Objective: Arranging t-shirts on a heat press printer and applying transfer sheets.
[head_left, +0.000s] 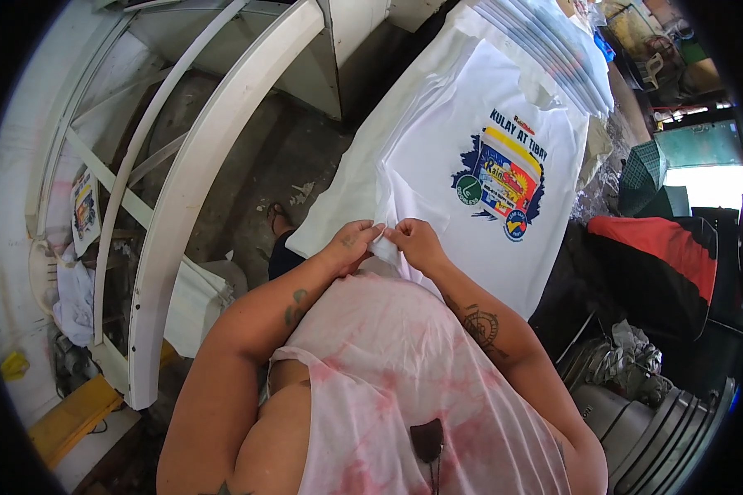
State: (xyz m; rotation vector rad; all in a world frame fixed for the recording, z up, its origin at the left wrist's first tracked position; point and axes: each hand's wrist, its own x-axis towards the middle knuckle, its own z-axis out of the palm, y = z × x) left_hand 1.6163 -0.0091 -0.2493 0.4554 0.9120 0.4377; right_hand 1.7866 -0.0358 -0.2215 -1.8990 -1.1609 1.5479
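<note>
Shirt: a white shirt [470, 165] with a colourful print [501, 175] on the chest is lying spread on the bench, its near hem reaching the person's body.
Left hand: the left hand [351, 243] is pinching the near edge of the shirt, fingers closed on the cloth.
Right hand: the right hand [417, 241] is pinching the same edge just beside the left one, thumb and fingers pressed together on the fabric; the two hands are almost touching.
Handling: the shirt is looking light, thin and limp; it is likely folding and wrinkling wherever it is lifted, and it is not fragile. The hem or side seams are looking like the best places to hold, with two hands apart to keep the cloth flat and away from the print.
Stack: more white shirts [553, 49] are lying in a fanned pile at the far end of the bench, overlapping the spread one's top.
Frame: a white frame [206, 165] of bars is standing to the left, over a grimy floor [264, 165].
Right side: a red and black cloth [660, 256] and grey metal drums [660, 421] are sitting near the person's right arm.
</note>
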